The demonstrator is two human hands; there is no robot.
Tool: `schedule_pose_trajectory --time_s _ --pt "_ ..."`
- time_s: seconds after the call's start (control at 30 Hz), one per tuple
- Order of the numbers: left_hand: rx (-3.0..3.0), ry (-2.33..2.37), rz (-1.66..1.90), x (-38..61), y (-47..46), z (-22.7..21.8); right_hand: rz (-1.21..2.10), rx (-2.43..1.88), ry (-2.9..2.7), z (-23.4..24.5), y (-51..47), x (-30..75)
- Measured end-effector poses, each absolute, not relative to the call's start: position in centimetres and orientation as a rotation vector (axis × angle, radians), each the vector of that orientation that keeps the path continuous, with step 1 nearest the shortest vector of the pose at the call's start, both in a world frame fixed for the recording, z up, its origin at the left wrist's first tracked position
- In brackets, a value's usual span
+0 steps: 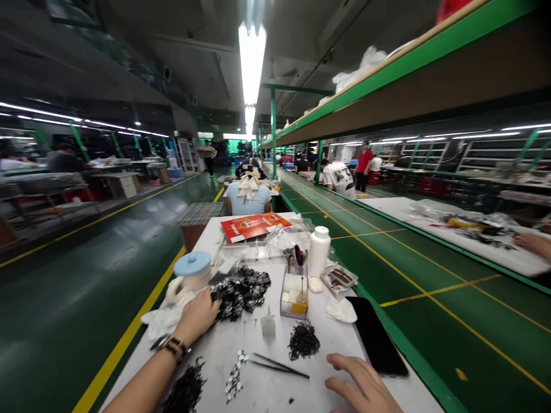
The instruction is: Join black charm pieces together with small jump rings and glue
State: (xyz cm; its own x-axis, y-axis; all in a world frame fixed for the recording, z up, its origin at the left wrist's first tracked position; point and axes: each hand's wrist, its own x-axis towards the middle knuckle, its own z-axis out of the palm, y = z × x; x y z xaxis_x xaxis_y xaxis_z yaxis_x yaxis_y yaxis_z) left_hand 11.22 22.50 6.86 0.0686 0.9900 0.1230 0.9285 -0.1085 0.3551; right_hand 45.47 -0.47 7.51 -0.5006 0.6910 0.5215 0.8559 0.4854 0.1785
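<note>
My left hand (198, 316) sits at the edge of a heap of black rhinestone-studded trim (240, 292), fingers bunched against it, above a crumpled white cloth (166, 318). Whether it pinches anything is hidden. My right hand (357, 384) rests spread on the white table (258, 396), holding nothing, next to a black smartphone (376, 335). Between my hands lie a tangle of black beaded strands (303, 340), a pair of metal tweezers (279, 365) and a strip of silver rhinestones (235, 376). More black strands (185, 387) lie under my left forearm.
A clear organizer of tools (294, 289), a white bottle (319, 251), a blue-lidded mug (193, 269) and a red packet (253, 226) stand further along the table. A co-worker in a light blue shirt (248, 198) sits beyond it. Green belts run alongside; a green-framed shelf (430, 74) overhangs right.
</note>
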Motion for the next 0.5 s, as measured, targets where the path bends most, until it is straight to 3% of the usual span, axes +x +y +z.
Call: schedule_pose_trajectory --time_s 0.5 --pt "2.13 1.752 0.658 9.0 20.0 6.8 -0.464 -0.995 -2.42 10.3 3.6 41.9"
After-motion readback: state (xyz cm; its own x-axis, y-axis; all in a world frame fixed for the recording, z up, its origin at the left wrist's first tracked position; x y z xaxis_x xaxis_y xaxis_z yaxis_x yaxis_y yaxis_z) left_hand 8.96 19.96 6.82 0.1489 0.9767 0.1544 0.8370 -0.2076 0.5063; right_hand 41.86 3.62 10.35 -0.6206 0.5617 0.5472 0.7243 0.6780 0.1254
